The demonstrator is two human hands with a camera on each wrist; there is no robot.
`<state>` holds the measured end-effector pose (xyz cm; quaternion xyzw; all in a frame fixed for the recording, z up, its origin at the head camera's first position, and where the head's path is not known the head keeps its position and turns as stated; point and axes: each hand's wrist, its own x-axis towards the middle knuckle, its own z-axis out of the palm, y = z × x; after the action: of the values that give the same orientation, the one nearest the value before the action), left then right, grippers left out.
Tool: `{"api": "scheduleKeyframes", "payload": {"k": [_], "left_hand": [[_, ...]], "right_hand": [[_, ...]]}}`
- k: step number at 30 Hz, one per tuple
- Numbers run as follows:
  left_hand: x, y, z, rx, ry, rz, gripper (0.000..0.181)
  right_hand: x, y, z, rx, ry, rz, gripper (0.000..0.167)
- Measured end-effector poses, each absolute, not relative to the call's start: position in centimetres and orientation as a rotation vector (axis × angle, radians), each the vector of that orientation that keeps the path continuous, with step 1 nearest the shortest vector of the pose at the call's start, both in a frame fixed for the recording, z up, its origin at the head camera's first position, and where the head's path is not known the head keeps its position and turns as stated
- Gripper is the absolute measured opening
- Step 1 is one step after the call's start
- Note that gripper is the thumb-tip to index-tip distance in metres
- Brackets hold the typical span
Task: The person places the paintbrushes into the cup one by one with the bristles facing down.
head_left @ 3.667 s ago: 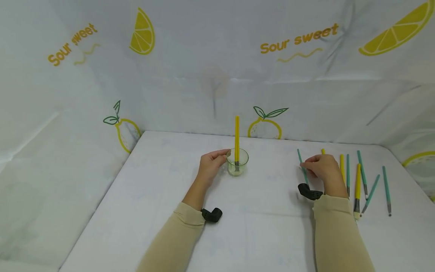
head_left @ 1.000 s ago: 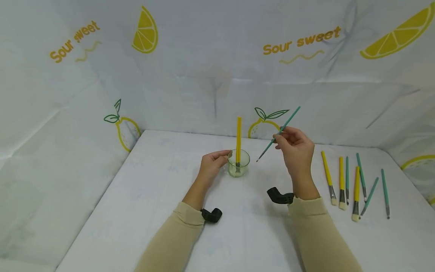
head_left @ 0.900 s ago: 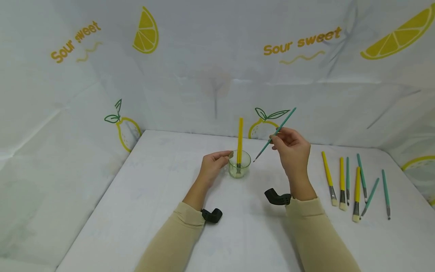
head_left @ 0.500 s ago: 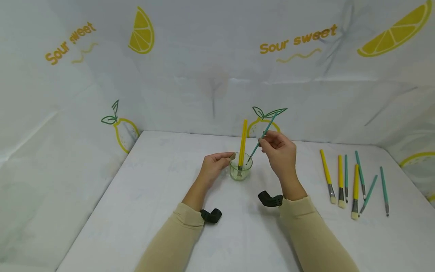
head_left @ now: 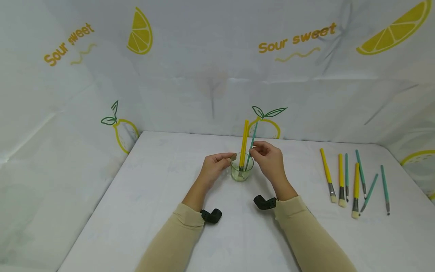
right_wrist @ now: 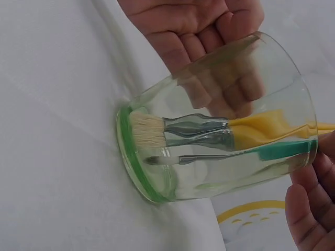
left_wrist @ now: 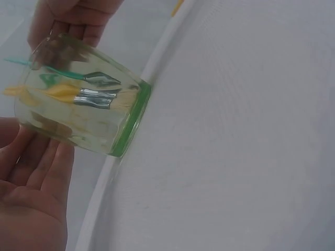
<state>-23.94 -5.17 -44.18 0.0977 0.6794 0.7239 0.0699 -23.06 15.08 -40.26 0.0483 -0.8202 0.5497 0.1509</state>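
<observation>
A clear glass [head_left: 239,177] with a green-tinted base stands upright on the table. My left hand [head_left: 212,168] holds it at the left side of its rim. Two yellow-handled paintbrushes [head_left: 244,141] lean inside, pale bristles down, as the right wrist view shows. My right hand [head_left: 270,160], at the right rim, pinches a thin green paintbrush [head_left: 254,134] between thumb and fingers. This brush is tipped slightly to the right, its dark-ended bristles [right_wrist: 154,160] inside the glass near the bottom. The glass wall covers part of the left fingers in the right wrist view.
Several loose paintbrushes lie at the right of the white table, among them a yellow one [head_left: 355,189] and a green one [head_left: 385,189]. Behind the table's back edge hangs a white cloth [head_left: 190,98] printed with lemons.
My right hand has picked up the green paintbrush from the table, carried it left and lowered its bristle end into the glass. The glass has shifted slightly right, with my left hand still on it.
</observation>
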Motion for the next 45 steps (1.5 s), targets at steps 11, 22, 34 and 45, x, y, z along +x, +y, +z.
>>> {"api": "scheduleKeyframes", "payload": {"k": [11,22,34,45], "left_hand": [[-23.9,-5.0,-44.1,0.319,2.019,2.191,0.029],[-23.8,-4.8,-44.3,0.307,2.004,2.194,0.028],[-23.7,-4.8,-44.3,0.292,1.998,2.194,0.028],[-23.8,-5.2,-44.2,0.307,2.004,2.190,0.029]], "right_hand": [[-23.2,15.1,-40.8,0.140,-2.474,1.527,0.028],[-23.2,15.1,-41.3,0.130,-2.499,1.559,0.028],[-23.0,15.5,-41.0,0.118,-2.504,1.617,0.033],[-23.4,19.0,-39.6,0.071,-2.495,1.436,0.033]]}}
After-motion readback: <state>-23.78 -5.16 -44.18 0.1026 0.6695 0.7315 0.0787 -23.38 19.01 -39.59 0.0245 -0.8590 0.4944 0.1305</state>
